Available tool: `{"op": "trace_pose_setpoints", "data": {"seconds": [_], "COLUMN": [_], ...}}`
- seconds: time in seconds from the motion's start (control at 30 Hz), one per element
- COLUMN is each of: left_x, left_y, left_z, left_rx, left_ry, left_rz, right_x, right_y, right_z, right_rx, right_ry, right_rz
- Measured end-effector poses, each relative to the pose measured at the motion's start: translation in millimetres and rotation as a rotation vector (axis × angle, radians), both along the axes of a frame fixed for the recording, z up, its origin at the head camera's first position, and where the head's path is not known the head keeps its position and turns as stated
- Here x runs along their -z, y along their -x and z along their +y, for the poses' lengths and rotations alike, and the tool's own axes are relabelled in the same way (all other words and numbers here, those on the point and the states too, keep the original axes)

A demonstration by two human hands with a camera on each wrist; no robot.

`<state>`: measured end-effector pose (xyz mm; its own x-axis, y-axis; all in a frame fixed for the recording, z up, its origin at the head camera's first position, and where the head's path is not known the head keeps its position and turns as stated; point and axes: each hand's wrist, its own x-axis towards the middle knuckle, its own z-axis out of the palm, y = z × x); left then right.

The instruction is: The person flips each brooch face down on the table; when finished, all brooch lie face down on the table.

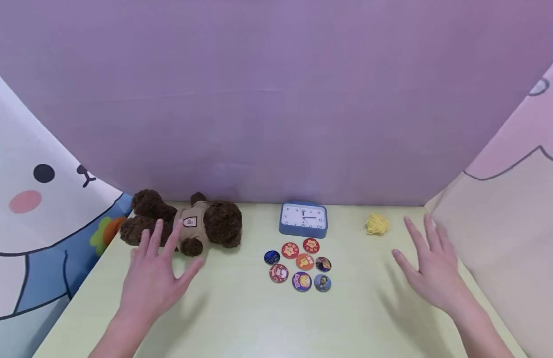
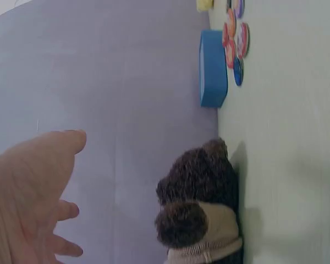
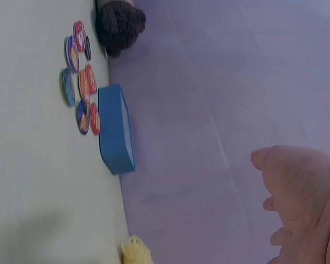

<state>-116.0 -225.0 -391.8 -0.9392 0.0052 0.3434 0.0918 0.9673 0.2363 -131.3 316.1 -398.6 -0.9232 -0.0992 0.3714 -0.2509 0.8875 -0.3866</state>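
Observation:
My left hand (image 1: 153, 281) hovers over the table's left side with spread fingers, holding nothing, close to a brown teddy bear (image 1: 193, 228) in a beige top that lies on its back. On the right, my right hand (image 1: 434, 273) is held above the table, fingers spread, near a yellow yarn ball (image 1: 376, 224). Between the hands a blue clock (image 1: 303, 219) lies at the back, its dial upside down in the head view. Several round badges (image 1: 305, 262) lie in a group in front of it. In the left wrist view the bear (image 2: 201, 181) is beside the left hand (image 2: 33, 198).
A pale table (image 1: 240, 323) carries all the objects. Behind it rises a purple backdrop (image 1: 276, 99). A panel with a cartoon face (image 1: 17, 174) stands at the left, and a pink and cream panel (image 1: 517, 209) at the right.

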Motion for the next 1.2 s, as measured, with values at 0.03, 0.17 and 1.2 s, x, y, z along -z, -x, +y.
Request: {"op": "trace_pose_setpoints", "data": {"seconds": [0.03, 0.17, 1.2], "left_x": [-0.4, -0.4, 74.9], "left_y": [1.5, 8.4, 70.6], "left_z": [3.0, 18.2, 111.7], "left_rx": [0.021, 0.116, 0.449], "left_ry": [-0.004, -0.004, -0.199], "left_rz": [0.024, 0.109, -0.230], "right_x": [-3.2, -16.2, 40.1], "right_y": [3.6, 18.0, 71.7], "right_z": [-5.9, -34.3, -196.7], "right_rx": [-0.018, -0.094, -0.483], "right_ry": [0.007, 0.036, 0.063], "right_rz": [-0.002, -0.019, -0.097]}}
